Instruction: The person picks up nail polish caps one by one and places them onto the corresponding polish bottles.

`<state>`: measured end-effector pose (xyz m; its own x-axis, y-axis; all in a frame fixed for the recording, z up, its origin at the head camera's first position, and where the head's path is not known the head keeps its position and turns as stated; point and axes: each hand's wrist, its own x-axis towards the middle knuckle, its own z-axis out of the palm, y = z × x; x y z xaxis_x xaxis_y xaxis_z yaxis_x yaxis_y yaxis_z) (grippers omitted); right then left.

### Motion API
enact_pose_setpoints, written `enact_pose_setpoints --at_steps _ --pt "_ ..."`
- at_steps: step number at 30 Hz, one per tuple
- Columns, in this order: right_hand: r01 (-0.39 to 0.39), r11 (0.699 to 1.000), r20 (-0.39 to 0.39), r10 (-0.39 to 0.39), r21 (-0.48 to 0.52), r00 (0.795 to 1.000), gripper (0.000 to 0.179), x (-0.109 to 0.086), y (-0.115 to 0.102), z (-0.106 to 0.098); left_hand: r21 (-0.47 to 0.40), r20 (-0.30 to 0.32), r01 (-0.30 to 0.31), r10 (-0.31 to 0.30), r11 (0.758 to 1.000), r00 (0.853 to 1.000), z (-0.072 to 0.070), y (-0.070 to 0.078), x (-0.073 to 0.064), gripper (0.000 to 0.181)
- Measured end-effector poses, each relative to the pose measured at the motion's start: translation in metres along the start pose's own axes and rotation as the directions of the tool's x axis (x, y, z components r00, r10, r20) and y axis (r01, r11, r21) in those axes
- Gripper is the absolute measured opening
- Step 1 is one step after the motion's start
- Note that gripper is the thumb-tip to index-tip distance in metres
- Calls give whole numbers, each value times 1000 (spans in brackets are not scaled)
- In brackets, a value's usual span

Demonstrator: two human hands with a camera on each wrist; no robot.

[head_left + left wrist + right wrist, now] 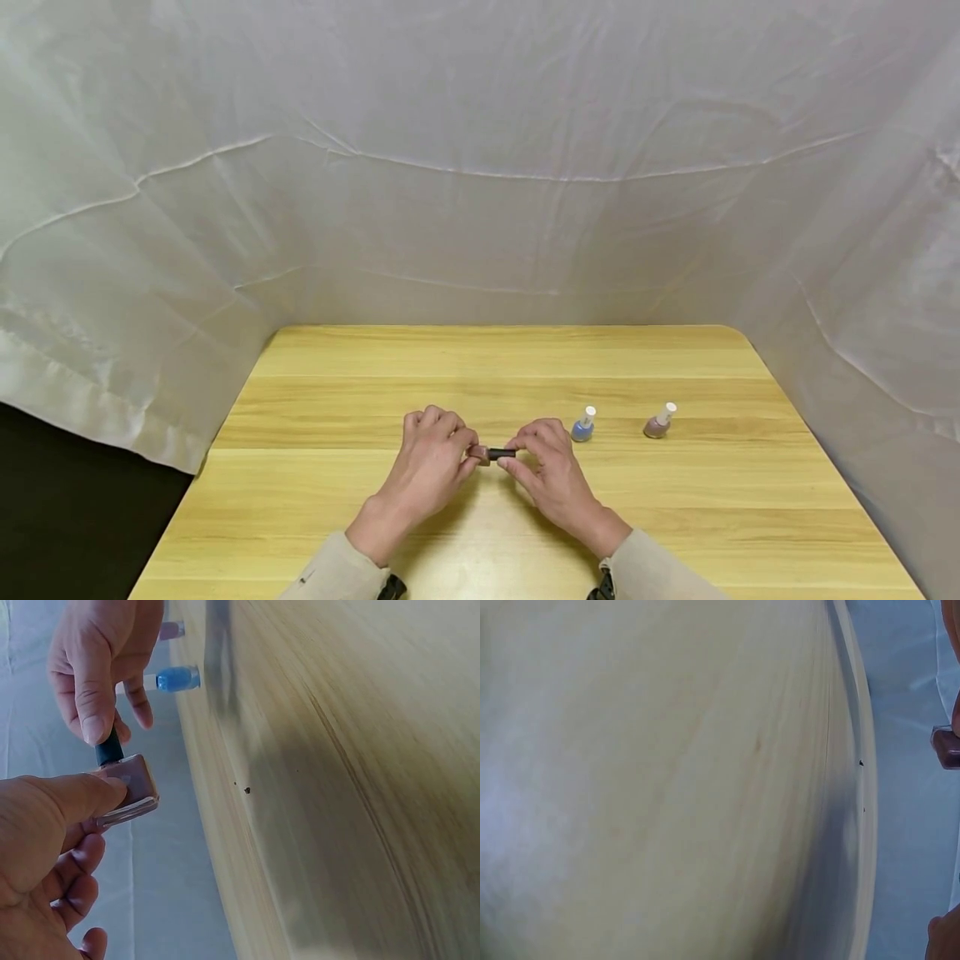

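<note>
A nail polish bottle (141, 784) of square clear glass with brownish-mauve polish is held sideways between both hands. My left hand (432, 458) pinches its glass body between thumb and fingers. The black cap (502, 454) points right, and my right hand (551, 471) grips it between thumb and fingertips. In the left wrist view the cap sits against the bottle's neck; whether it is loosened I cannot tell. Only the glass end of the bottle (946, 748) shows at the edge of the right wrist view.
Right of my right hand, a blue nail polish bottle (582, 428) with a white cap stands upright on the wooden table (315, 417). Farther right is a mauve one (657, 427), also white-capped. Pale cloth (480, 225) hangs behind the table and along its sides.
</note>
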<state>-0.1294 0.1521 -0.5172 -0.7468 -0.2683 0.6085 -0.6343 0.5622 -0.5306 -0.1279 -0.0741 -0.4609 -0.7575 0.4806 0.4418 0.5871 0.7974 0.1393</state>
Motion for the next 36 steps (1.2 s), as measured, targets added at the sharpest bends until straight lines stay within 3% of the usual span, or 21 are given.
enact_pose_setpoints --at_steps 14,27,36 --pt "31 999 -9 -31 -18 999 31 1 -4 -1 12 16 12 -12 1000 1000 0 -2 0 18" --pt "63 998 6 -63 -4 998 23 2 1 -1 58 -5 -48 48 997 999 0 -2 0 18" --pt "39 999 21 -38 -37 999 20 0 1 -1 112 -21 -85 88 990 996 4 -1 -2 20"
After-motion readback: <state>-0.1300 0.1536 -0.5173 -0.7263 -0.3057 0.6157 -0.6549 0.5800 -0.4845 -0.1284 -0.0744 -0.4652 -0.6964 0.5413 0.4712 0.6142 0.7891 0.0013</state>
